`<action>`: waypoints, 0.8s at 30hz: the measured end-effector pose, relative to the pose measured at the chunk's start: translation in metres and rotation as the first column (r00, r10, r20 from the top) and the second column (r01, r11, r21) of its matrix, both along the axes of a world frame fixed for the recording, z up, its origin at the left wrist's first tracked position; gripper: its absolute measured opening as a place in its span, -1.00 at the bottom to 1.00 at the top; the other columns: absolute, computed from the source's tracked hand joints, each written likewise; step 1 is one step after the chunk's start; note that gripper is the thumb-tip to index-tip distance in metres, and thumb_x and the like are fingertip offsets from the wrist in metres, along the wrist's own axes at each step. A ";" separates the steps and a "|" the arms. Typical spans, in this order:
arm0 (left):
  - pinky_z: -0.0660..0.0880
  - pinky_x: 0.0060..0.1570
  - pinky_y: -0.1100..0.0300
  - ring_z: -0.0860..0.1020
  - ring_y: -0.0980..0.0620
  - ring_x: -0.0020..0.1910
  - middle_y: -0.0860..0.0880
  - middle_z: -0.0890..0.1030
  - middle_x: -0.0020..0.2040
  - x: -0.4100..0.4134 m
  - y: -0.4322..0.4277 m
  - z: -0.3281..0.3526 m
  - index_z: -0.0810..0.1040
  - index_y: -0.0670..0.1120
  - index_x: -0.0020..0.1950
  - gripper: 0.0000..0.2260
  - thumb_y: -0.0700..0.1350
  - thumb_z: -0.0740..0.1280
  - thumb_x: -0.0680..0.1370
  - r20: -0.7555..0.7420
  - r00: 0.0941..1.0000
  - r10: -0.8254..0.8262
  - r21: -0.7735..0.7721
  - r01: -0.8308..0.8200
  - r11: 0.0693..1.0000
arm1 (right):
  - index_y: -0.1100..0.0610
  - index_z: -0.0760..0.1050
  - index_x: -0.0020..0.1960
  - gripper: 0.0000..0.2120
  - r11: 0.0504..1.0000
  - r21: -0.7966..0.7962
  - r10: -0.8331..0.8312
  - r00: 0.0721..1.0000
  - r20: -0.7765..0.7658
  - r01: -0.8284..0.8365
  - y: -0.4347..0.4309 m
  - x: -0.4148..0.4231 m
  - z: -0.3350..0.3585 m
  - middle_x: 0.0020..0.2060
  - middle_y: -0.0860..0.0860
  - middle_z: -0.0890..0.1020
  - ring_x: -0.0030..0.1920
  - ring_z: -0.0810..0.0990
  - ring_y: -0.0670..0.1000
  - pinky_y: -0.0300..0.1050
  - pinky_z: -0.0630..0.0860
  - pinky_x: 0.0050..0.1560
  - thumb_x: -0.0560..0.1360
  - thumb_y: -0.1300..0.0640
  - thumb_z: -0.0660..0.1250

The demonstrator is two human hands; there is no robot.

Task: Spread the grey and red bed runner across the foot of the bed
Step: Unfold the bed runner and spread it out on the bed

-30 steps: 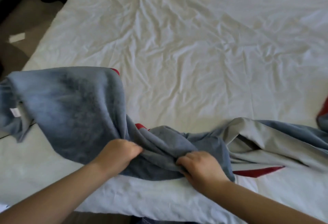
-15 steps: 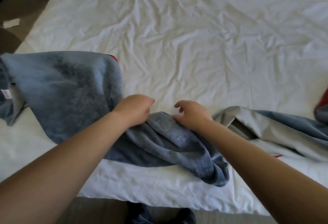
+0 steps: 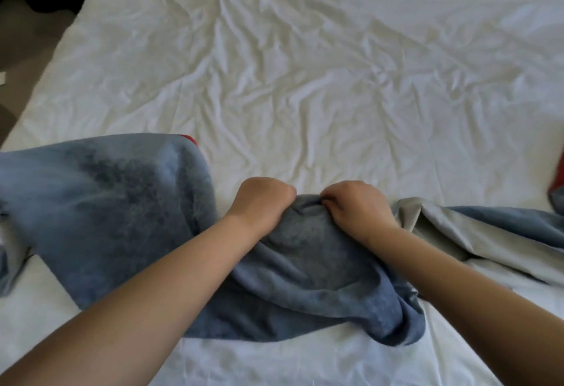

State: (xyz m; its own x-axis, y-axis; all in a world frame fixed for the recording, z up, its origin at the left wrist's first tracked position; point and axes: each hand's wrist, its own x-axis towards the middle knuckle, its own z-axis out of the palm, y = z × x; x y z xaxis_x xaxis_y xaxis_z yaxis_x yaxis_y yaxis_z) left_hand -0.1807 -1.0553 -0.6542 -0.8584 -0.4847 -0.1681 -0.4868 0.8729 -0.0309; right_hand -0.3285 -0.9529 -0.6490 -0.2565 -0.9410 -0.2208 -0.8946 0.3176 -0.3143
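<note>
Near the bed's [image 3: 305, 80] foot edge, left hand [image 3: 262, 202] & right hand [image 3: 357, 207], fingers curled tight, grip the bunched bed runner [image 3: 305, 278]; its ends trail twd both side edges.

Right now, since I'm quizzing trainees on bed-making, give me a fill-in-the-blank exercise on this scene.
1. The bed runner is gripped by ____ hands: the left hand and the right hand.
2. The wrinkled sheet under it is ____ in colour.
3. The trim showing at the runner's far edge is ____ in colour.
Missing words: two; white; red.
</note>
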 end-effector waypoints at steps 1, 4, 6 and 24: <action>0.26 -0.32 0.13 0.60 -0.15 -0.12 -0.09 0.63 -0.12 -0.006 -0.006 0.003 0.56 -0.05 -0.03 -0.85 -0.16 0.19 0.55 -0.023 1.000 -0.012 -0.032 0.011 0.999 | -0.03 0.60 0.03 -0.78 1.000 -0.026 -0.004 0.998 -0.059 0.002 -0.005 -0.006 0.003 -0.04 0.02 0.64 0.00 0.58 0.11 -0.05 0.50 -0.09 0.54 0.06 0.17; 0.26 -0.31 0.12 0.60 -0.18 -0.06 -0.11 0.64 -0.06 -0.031 -0.028 0.011 0.56 -0.07 0.03 -0.85 -0.15 0.22 0.55 -0.073 0.997 -0.015 -0.110 0.007 0.994 | 0.02 0.56 0.01 -0.82 0.992 -0.121 -0.002 0.952 -0.307 -0.037 -0.024 -0.027 0.010 -0.07 0.05 0.61 0.01 0.56 0.14 -0.09 0.41 -0.20 0.52 0.11 0.20; 0.24 -0.41 0.18 0.62 -0.16 -0.24 -0.10 0.64 -0.22 -0.050 -0.042 0.027 0.60 -0.10 -0.13 -0.95 -0.21 0.38 0.43 -0.119 0.993 -0.011 -0.177 -0.010 0.984 | 0.07 0.56 -0.04 -0.86 0.974 -0.225 -0.083 0.902 -0.423 -0.016 -0.039 -0.047 0.017 -0.13 0.08 0.60 -0.04 0.57 0.16 -0.10 0.32 -0.29 0.50 0.16 0.24; 0.45 0.16 0.02 0.57 -0.09 0.10 -0.10 0.61 0.13 -0.001 -0.058 -0.057 0.48 -0.13 0.28 -0.69 -0.03 0.21 0.59 -0.101 0.911 0.399 0.025 -0.399 0.917 | 0.13 0.15 0.48 -0.50 0.842 0.139 0.532 0.760 -0.372 -0.522 -0.119 -0.030 -0.041 0.35 0.09 0.39 0.36 0.33 0.14 0.09 0.19 0.39 0.56 0.13 0.15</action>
State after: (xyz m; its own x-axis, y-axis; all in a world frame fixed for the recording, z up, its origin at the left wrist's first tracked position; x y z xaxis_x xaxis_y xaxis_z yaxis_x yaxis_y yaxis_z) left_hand -0.1819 -1.1128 -0.7114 -0.6061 -0.7899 -0.0927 -0.7950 0.6053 0.0405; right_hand -0.3581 -1.0723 -0.6900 0.2103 -0.9483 -0.2378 -0.9675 -0.2369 0.0888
